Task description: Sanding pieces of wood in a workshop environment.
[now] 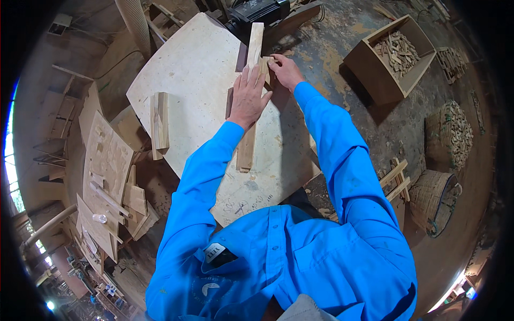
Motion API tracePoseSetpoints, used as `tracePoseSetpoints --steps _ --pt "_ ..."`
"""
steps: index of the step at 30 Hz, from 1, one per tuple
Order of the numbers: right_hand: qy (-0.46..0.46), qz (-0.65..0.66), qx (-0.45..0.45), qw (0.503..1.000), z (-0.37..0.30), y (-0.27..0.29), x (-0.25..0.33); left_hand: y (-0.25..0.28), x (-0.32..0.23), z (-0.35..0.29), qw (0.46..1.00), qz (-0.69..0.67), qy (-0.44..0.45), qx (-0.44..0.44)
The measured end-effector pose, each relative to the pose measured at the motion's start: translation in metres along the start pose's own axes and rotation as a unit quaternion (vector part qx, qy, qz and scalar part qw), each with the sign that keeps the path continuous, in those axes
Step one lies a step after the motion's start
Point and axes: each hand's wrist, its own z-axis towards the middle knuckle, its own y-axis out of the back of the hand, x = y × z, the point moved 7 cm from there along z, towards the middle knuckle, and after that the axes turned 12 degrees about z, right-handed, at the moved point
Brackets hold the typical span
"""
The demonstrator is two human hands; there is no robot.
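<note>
A long pale wood strip [256, 43] lies on the white worktable [198, 69], running away from me. My left hand [249, 100] rests flat across it, fingers stretched forward and thumb out to the right. Beyond the wrist the near end of a wood strip [246, 152] shows; whether it is the same piece is hidden under my hand. My right hand [286, 73] has its fingers closed on a short wood block [267, 68] at the strip's right side. Dark narrow pieces [242, 56] stand along the strip's left edge.
Several wood strips [159, 120] are stacked at the table's left. A black motor [258, 13] sits beyond the table. On the floor at right are a wooden box [375, 80] of offcuts, a full basket [439, 131] and a tipped basket [428, 200]. Boards [107, 155] lean at left.
</note>
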Motion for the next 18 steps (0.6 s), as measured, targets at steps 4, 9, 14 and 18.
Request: tracePoseSetpoints --steps 4,9,14,18 --pt "0.042 -0.020 0.012 0.999 -0.001 -0.004 0.004 -0.004 0.000 -0.002 0.999 0.034 -0.010 0.006" --pt "0.034 0.005 0.032 0.999 0.002 -0.003 -0.004 -0.011 -0.006 -0.001 0.999 0.034 -0.022 0.034" --pt "0.040 -0.028 0.058 0.997 -0.006 0.012 -0.001 -0.011 -0.011 0.007 0.999 0.035 -0.021 0.036" --pt "0.010 0.040 0.033 0.999 -0.055 0.036 -0.004 -0.009 -0.005 0.002 0.998 0.050 -0.017 0.036"
